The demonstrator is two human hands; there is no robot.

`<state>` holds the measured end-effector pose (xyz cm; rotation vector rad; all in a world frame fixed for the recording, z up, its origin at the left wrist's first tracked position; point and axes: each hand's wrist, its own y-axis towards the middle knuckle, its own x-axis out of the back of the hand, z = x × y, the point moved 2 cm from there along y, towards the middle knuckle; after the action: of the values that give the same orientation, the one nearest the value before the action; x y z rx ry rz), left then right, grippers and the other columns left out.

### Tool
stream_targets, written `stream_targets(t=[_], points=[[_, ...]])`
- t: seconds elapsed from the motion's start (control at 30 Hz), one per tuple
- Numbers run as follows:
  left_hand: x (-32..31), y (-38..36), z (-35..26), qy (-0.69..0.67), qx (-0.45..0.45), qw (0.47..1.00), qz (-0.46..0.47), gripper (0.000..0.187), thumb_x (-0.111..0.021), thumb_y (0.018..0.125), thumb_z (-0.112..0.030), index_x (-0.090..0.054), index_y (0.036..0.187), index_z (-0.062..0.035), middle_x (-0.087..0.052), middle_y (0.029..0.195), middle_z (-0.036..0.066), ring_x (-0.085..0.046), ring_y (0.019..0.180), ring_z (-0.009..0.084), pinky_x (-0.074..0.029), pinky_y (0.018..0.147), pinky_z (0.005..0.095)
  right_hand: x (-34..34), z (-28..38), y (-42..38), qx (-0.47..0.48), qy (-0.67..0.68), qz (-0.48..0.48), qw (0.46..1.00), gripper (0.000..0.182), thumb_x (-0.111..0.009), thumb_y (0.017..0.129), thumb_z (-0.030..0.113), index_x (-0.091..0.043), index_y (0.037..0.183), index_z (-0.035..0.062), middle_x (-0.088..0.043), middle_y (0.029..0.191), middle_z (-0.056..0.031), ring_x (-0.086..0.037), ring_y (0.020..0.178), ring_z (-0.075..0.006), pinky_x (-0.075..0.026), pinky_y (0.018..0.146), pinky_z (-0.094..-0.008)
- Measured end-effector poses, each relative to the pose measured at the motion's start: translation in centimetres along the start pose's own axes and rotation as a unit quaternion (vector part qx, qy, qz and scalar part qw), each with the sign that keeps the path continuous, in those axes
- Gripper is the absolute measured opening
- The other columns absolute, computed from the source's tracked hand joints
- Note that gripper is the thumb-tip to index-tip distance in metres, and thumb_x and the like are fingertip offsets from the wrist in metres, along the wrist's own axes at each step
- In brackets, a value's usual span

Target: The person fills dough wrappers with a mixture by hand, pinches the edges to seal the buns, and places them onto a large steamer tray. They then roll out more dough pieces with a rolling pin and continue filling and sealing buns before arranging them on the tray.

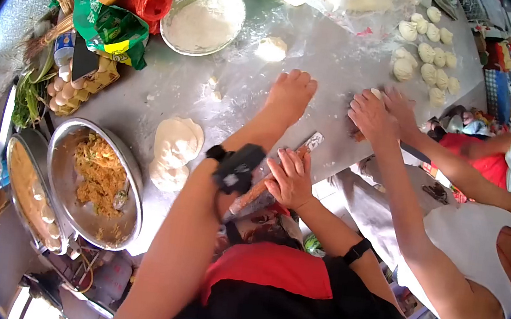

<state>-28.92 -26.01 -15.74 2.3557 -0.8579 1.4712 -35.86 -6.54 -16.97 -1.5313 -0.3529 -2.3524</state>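
Observation:
My left hand [291, 94] reaches out over the floury table, its fingers curled down against the surface. Whatever lies under those fingers is hidden. Closer to my body, my right hand [292, 180] is on a floury rolling pin [256, 196], which lies slantwise at the table's near edge. Several flat round dough wrappers [175, 140] overlap to the left of my left forearm. Small dough bits [215, 95] lie beyond them. A whitish dough lump [271, 48] sits past my left hand.
A steel bowl [139, 174] of orange-brown filling with a spoon stands left, beside another metal pan [11, 158]. Farther back are a flour bowl [237, 20], a green bag [109, 27] and an egg tray [108, 76]. At right, a co-worker's hands [375, 117] work near several pleated buns [429, 73].

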Motion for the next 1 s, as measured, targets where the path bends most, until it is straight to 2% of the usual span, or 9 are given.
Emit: stream_targets(t=[0.03,0.2,0.4,0.5,0.67,0.77,0.8,0.9,1.0], points=[[1.3,-0.7,0.4,-0.009,0.028,0.996,0.084,0.042,-0.051,0.08,-0.009,-0.052,0.122,-0.009,-0.052,0.119,0.014,-0.047,0.12,0.0269,-0.033,0.104,0.0426,0.0,0.1,-0.2,0.0,0.001,0.003,1.0,0.046,-0.055,0.08,0.042,-0.058,0.116,0.0124,-0.047,0.129,-0.0141,-0.041,0.121,-0.03,-0.024,0.1,-0.0566],[-2.2,-11.6,5.0,0.105,0.051,0.988,-0.098,0.055,-0.052,0.084,-0.016,-0.038,0.136,-0.0028,-0.038,0.14,0.015,-0.034,0.132,0.0285,-0.026,0.109,0.0448,0.2,0.1,0.9,0.024,0.022,-0.025,0.999,0.046,-0.058,0.078,0.04,-0.058,0.112,0.0085,-0.049,0.124,-0.0152,-0.044,0.115,-0.0291,-0.026,0.098,-0.0567],[-2.3,-10.7,4.2,0.042,0.049,0.996,-0.069,0.072,-0.057,0.083,-0.034,-0.028,0.141,-0.0024,-0.027,0.147,0.016,-0.022,0.138,0.0296,-0.021,0.111,0.0453,1.6,-0.8,2.9,0.03,0.085,-0.023,0.996,0.028,-0.065,0.073,0.025,-0.055,0.09,0.0046,-0.051,0.113,-0.0158,-0.049,0.104,-0.0306,-0.027,0.097,-0.0522],[-3.9,-16.3,2.2,-0.02,0.069,0.994,0.078,0.064,-0.057,0.083,-0.03,-0.035,0.139,-0.0083,-0.026,0.147,0.017,-0.023,0.137,0.0328,-0.021,0.111,0.0443,1.9,-1.7,1.7,0.023,0.057,-0.023,0.998,0.026,-0.065,0.073,0.024,-0.054,0.088,0.0053,-0.052,0.112,-0.0165,-0.049,0.103,-0.0316,-0.028,0.096,-0.0517],[-2.5,-19.5,0.9,-0.087,0.164,0.979,-0.085,0.031,-0.064,0.078,-0.02,-0.058,0.106,-0.009,-0.055,0.119,0.014,-0.051,0.112,0.0288,-0.041,0.089,0.0425,2.1,-1.2,4.5,-0.011,-0.041,0.006,0.999,0.043,-0.058,0.08,0.028,-0.052,0.116,0.0053,-0.045,0.126,-0.0191,-0.042,0.115,-0.0333,-0.03,0.094,-0.0518],[-1.8,-17.1,1.7,-0.346,0.338,0.875,0.002,0.026,-0.063,0.078,-0.017,-0.059,0.101,-0.0054,-0.062,0.104,0.017,-0.059,0.098,0.0329,-0.046,0.082,0.0411,0.1,-0.6,12.8,-0.018,-0.12,-0.008,0.993,0.049,-0.055,0.082,0.029,-0.048,0.124,0.0049,-0.044,0.129,-0.021,-0.04,0.12,-0.0367,-0.032,0.094,-0.0504],[-3.2,-17.0,2.9,-0.336,0.286,0.888,-0.13,0.022,-0.06,0.079,-0.016,-0.061,0.098,-0.0041,-0.063,0.098,0.017,-0.061,0.09,0.0349,-0.049,0.077,0.0407,-0.8,-0.7,13.5,-0.008,-0.1,-0.019,0.995,0.05,-0.055,0.082,0.029,-0.048,0.125,0.0044,-0.044,0.128,-0.0216,-0.04,0.119,-0.0372,-0.032,0.094,-0.0506],[-2.6,-16.5,4.4,-0.207,0.222,0.952,0.028,0.021,-0.057,0.08,-0.016,-0.063,0.097,-0.0052,-0.063,0.104,0.015,-0.062,0.092,0.0312,-0.05,0.078,0.0396,-1.1,-0.7,12.2,0.029,-0.06,-0.035,0.997,0.049,-0.055,0.082,0.028,-0.048,0.124,0.0027,-0.046,0.126,-0.022,-0.042,0.118,-0.0374,-0.033,0.092,-0.0505],[-2.5,-19.8,6.2,-0.388,0.344,0.855,-0.023,0.028,-0.053,0.08,-0.013,-0.066,0.105,-0.012,-0.063,0.102,0.015,-0.06,0.098,0.0315,-0.048,0.083,0.0414,1.9,-0.5,4.2,0.057,-0.075,0.0,0.996,0.046,-0.056,0.08,0.024,-0.05,0.119,0.0009,-0.048,0.123,-0.0209,-0.044,0.116,-0.0357,-0.035,0.09,-0.049]])
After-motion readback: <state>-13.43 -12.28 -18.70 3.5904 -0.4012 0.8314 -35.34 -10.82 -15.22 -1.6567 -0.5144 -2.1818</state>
